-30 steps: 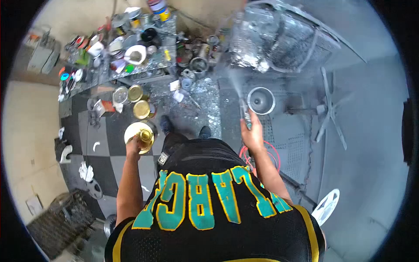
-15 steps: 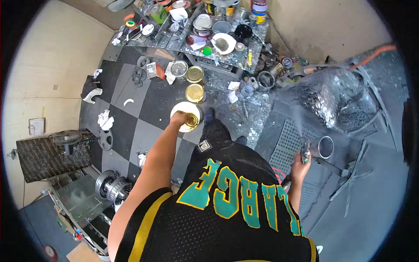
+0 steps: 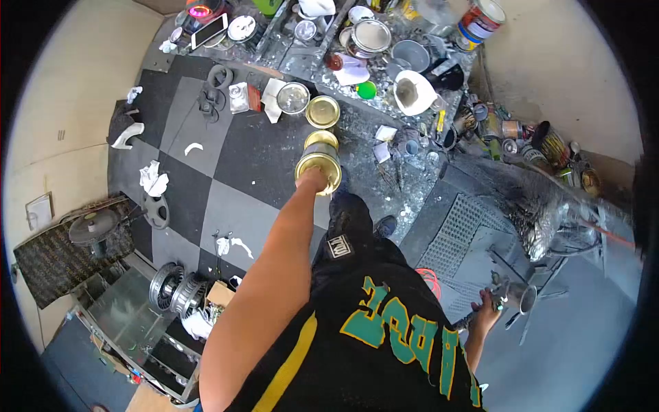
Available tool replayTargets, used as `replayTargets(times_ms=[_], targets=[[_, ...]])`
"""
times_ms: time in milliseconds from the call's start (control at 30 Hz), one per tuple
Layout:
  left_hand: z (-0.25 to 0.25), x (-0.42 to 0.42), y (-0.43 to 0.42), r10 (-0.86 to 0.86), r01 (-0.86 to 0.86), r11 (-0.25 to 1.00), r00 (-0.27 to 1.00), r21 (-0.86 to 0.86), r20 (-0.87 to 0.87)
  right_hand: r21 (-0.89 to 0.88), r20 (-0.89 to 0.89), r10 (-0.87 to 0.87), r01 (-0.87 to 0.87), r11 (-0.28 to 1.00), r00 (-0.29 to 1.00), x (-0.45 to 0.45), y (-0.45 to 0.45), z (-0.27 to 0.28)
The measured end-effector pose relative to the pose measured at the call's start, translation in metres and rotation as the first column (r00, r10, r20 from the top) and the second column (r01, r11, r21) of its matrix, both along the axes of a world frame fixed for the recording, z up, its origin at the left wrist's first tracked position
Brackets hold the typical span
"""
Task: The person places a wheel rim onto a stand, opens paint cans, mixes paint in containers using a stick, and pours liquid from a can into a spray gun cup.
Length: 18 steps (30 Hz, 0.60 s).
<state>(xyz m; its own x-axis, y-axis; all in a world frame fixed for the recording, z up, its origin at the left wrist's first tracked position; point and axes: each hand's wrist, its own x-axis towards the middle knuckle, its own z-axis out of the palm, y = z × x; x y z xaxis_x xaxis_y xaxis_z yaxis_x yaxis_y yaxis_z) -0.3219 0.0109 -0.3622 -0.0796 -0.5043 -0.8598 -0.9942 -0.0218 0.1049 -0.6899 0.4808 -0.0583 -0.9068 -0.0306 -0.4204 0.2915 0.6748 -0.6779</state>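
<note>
While the gold-topped can (image 3: 331,167) is at my left hand (image 3: 312,180), those fingers touch its top; gripping or not, I can't tell. Right hand's (image 3: 486,317) fingers are wrapped round the spray gun (image 3: 506,300), so that's picked up; how much work remains doesn't show. Two gold-coloured tins (image 3: 322,112) line up beyond, towards the bench (image 3: 382,104) edge. Open checkered floor (image 3: 257,154) spreads left; the grated mat (image 3: 454,237) borders my right.

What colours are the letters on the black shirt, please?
The letters are teal with yellow outlines; head view shows it best.
</note>
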Motion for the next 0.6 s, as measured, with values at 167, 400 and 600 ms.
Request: replayTargets(times_ms=[167,400,600], targets=[[-0.006,0.003,-0.039,-0.050,0.048,0.996,0.999,0.080,0.021,0.034,-0.089,-0.245,0.248,0.968,0.966,-0.003,-0.006,0.043],[-0.024,-0.001,-0.083,-0.132,0.131,0.990,0.991,0.052,0.011,-0.167,-0.008,-0.350,0.344,0.924,0.937,0.002,-0.008,0.063],[-0.041,-0.010,-0.091,-0.168,0.168,0.986,0.986,-0.007,-0.009,-0.168,-0.030,-0.375,0.365,0.916,0.927,-0.005,-0.035,0.067]])
